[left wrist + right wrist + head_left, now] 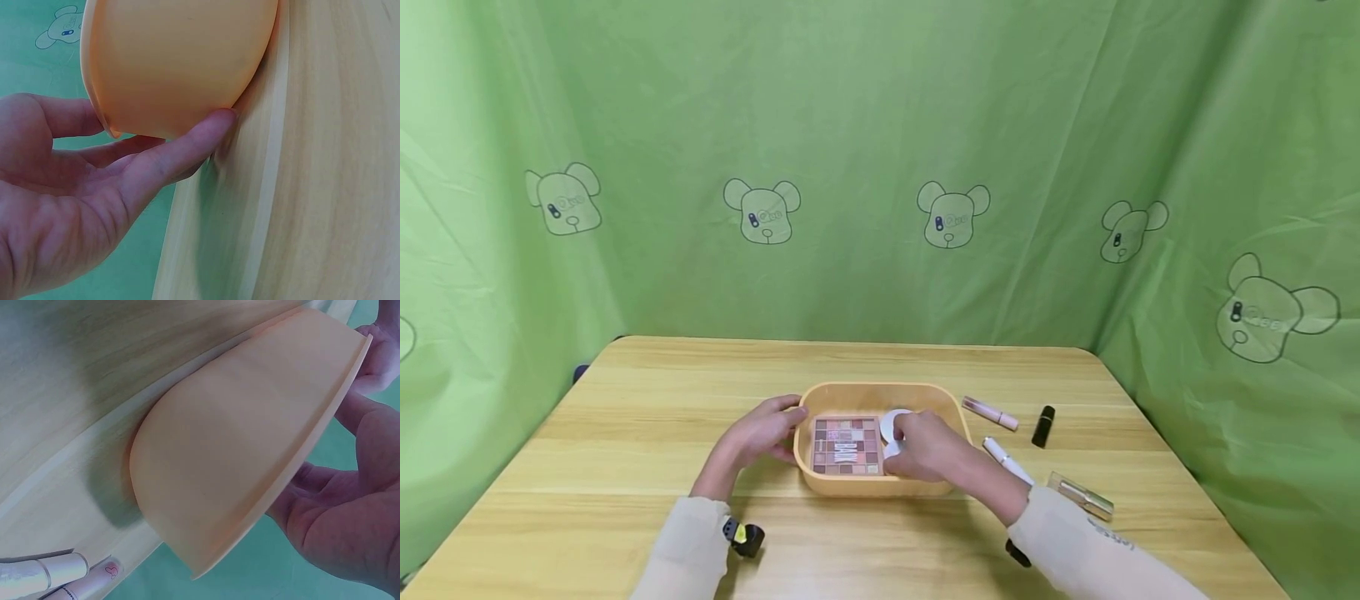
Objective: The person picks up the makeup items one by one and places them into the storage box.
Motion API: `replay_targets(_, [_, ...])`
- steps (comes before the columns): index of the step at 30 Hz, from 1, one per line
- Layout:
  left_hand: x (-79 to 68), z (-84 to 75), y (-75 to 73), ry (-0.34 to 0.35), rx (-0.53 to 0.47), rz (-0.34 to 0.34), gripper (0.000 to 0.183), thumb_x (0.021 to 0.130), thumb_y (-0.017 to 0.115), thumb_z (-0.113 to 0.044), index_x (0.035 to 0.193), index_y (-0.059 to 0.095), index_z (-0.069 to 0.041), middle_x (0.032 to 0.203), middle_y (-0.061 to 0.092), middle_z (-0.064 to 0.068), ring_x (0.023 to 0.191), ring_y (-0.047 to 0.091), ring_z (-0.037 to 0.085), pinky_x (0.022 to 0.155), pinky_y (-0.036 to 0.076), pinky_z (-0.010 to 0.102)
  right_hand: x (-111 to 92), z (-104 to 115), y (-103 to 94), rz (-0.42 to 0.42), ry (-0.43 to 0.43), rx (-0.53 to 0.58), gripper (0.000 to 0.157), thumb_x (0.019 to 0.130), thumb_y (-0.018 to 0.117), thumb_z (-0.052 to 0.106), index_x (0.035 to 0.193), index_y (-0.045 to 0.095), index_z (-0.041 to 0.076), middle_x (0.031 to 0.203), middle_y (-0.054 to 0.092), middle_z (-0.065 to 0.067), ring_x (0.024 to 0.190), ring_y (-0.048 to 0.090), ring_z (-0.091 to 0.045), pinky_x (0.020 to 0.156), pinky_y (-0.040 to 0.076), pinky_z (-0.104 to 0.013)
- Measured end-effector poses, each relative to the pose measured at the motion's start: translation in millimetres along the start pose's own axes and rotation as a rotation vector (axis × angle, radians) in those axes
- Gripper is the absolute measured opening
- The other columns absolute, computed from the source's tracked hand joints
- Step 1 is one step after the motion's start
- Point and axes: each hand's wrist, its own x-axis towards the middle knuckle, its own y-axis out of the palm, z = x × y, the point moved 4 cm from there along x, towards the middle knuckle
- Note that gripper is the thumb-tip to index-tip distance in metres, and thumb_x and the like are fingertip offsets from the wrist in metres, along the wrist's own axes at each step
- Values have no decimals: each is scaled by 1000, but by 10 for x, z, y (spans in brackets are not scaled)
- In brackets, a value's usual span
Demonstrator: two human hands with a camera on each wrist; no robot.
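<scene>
A shallow orange plastic tub (880, 485) stands on the table. My left hand (767, 429) grips its left end, one digit at the rim and others against the outer wall. Inside, on the left, lies a square eyeshadow palette (846, 447) with many pink and brown pans. My right hand (928, 447) reaches into the tub's right half, its fingers curled at a small white item (892, 450) beside the palette. A round white case (889, 423) shows just behind these fingers, partly hidden by them. In the right wrist view, the tub's wall (219, 437) hides the fingertips.
Right of the tub lie a pink lip gloss tube (990, 413), a black capped tube (1043, 426), a white tube (1006, 459) and a gold tube with a clear end (1081, 496). A green curtain (865, 275) hangs behind the wooden table (700, 392).
</scene>
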Motion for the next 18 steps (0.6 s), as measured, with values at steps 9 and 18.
replay_targets(9, [5, 10, 1, -2, -13, 10, 57, 109, 40, -19, 157, 23, 6, 146, 48, 33, 125, 59, 43, 80, 65, 47, -4, 16, -20, 13, -2, -12, 29, 69, 83, 19, 89, 67, 5, 77, 62, -5, 72, 56, -19, 62, 51, -31])
replay_targets(18, [19, 19, 4, -3, -26, 15, 57, 109, 40, -19, 158, 23, 5, 146, 48, 32, 125, 59, 43, 81, 65, 48, -8, 5, 19, 24, 7, -17, 31, 71, 89, 21, 85, 66, 7, 73, 61, -2, 72, 56, -19, 63, 52, -33])
